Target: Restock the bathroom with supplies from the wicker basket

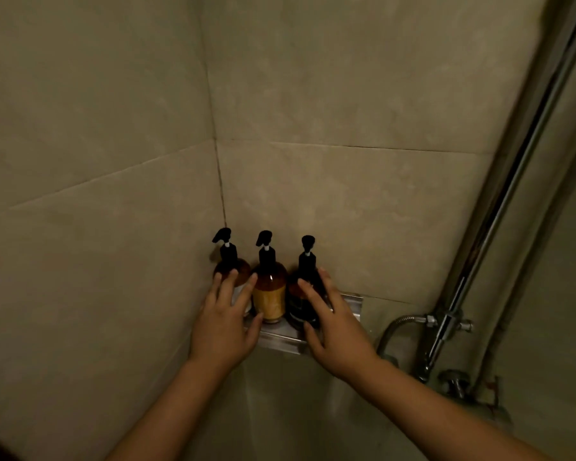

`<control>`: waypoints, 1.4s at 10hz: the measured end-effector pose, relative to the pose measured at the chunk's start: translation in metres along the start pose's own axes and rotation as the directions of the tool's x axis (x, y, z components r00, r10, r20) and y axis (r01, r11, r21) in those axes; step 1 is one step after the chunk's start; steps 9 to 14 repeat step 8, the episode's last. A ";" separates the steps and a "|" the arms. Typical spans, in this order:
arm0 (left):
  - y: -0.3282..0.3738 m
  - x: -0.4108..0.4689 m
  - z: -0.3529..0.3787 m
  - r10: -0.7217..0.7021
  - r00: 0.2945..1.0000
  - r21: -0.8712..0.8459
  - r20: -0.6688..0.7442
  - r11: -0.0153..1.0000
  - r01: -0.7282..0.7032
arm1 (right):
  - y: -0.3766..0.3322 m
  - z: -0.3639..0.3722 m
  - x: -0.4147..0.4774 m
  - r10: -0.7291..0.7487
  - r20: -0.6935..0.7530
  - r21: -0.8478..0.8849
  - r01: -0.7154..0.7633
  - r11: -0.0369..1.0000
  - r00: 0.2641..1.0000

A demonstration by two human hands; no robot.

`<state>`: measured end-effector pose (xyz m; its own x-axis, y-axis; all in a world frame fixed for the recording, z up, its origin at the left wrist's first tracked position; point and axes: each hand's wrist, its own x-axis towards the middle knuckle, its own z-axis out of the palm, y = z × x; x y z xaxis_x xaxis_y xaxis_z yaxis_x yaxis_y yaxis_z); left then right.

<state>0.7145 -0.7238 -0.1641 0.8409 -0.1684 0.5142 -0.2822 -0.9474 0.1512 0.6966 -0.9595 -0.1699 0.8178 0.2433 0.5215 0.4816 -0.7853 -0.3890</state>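
Two walls: tiled corner (147, 128) backs everything.
Shelf: metal corner shelf (281, 339) carrying three pump bottles.
Hands: left hand (225, 322) and right hand (335, 331), fingers spread, resting on outer bottles, seemingly straightening the row.
Bottles: left (228, 264), middle (269, 291), right (305, 287), upright, touching.
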 end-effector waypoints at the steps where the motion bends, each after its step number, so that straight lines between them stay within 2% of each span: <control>1: 0.011 0.004 -0.003 -0.057 0.994 0.038 0.093 0.998 0.054 | 0.003 -0.005 0.001 -0.009 0.031 0.012 0.009 1.000 0.999; 3: 0.025 0.007 -0.014 -0.123 0.961 0.134 0.249 0.987 0.092 | 0.001 -0.013 0.003 0.006 0.093 0.053 -0.011 0.999 0.996; 5: 0.036 0.015 -0.041 -0.174 0.895 0.185 0.410 0.977 0.105 | -0.005 -0.028 0.004 0.059 0.255 0.128 -0.094 0.987 0.965; 6: 0.048 0.021 -0.060 -0.249 0.830 0.300 0.500 0.948 0.104 | -0.018 -0.047 0.011 0.114 0.373 0.115 -0.168 0.979 0.921; 7: 0.070 0.030 -0.080 -0.296 0.797 0.362 0.527 0.926 0.105 | -0.030 -0.073 0.023 0.170 0.500 -0.008 -0.192 0.981 0.849; 8: 0.097 0.044 -0.114 -0.196 0.890 0.367 0.411 0.930 0.036 | -0.054 -0.117 0.044 0.236 0.438 -0.156 -0.185 0.970 0.867; 14: 0.097 0.044 -0.114 -0.196 0.890 0.367 0.411 0.930 0.036 | -0.054 -0.117 0.044 0.236 0.438 -0.156 -0.185 0.970 0.867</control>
